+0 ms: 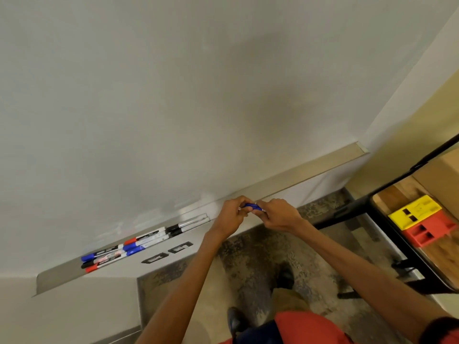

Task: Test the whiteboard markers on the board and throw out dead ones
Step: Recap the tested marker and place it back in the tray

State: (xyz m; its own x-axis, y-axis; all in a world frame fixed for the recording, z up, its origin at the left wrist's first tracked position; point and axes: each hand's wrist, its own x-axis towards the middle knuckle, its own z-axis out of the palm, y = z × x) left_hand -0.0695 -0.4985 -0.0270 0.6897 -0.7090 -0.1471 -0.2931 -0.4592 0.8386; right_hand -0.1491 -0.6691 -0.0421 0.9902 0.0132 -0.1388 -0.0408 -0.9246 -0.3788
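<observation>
Head view, looking down along a whiteboard [173, 95] and the metal tray [310, 170] fixed to its lower edge.

(a) Task object. A blue marker [253, 207] is held between both hands, just in front of the tray's front lip and near the middle of its length. Only a short blue section of the barrel shows between the hands; whether the cap is on or off cannot be told.

(b) Hands. The left hand [231, 214] has its fingers curled round the marker's left end. The right hand [278, 214] has its fingers curled round the right end. The two hands almost touch each other.

(c) Remaining markers. A group of markers [146, 240] lies lengthwise in the left part of the tray, well apart from the hands, with blue, black and red caps visible. Two small black rectangular pieces [154, 258] sit just below the group.

(d) Surroundings. A mottled floor [248, 256] lies under the arms, with two dark shoes [285, 275] on it. At right, a black-framed shelf [387, 227] carries a yellow block [414, 211] touching a red block [429, 230], beside a cardboard box [444, 175].
</observation>
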